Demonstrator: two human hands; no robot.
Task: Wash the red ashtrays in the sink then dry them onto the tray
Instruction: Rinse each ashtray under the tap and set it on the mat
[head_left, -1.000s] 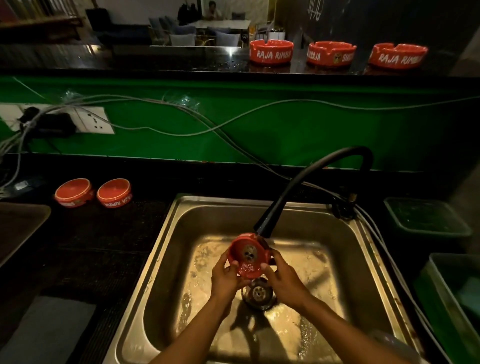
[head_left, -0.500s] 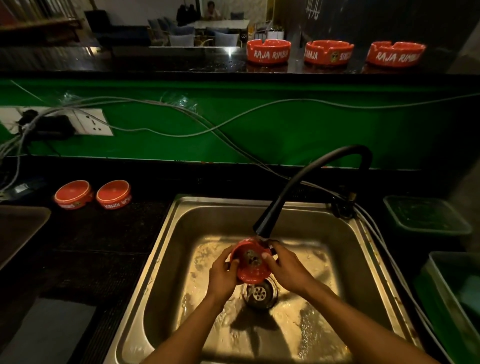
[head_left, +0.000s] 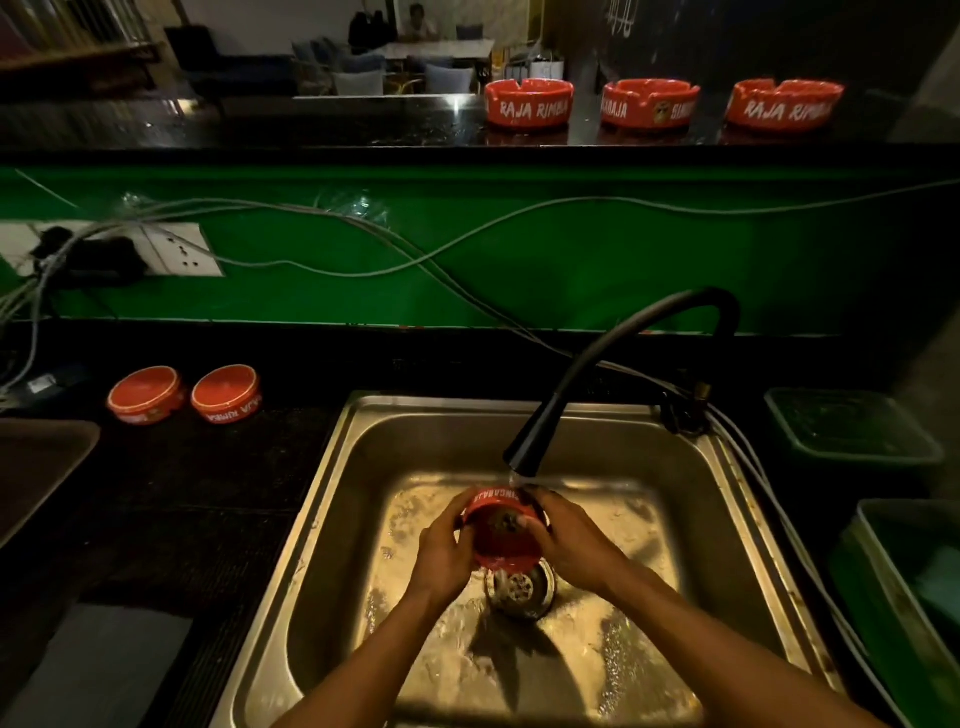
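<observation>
We cup the red ashtray (head_left: 501, 527) under the faucet (head_left: 524, 457), left hand (head_left: 441, 553) and right hand (head_left: 571, 543) fingers curled round its rim, best turned slowly so water reaches every notch.

There is a single view, a wide-angle camera worn on the person's head, looking forward and down from just above the sink (head_left: 363, 493), close enough that both forearms enter from the bottom edge and the faucet (head_left: 613, 364) curves through the middle of the picture. It faces the green wall (head_left: 571, 249) squarely, with the dark table (head_left: 182, 493) spreading to the left and green bins (head_left: 852, 431) at the right edge. The wide lens bends straight lines near the borders and takes in the raised bar ledge (head_left: 311, 130) along the top, with a room beyond it.
</observation>
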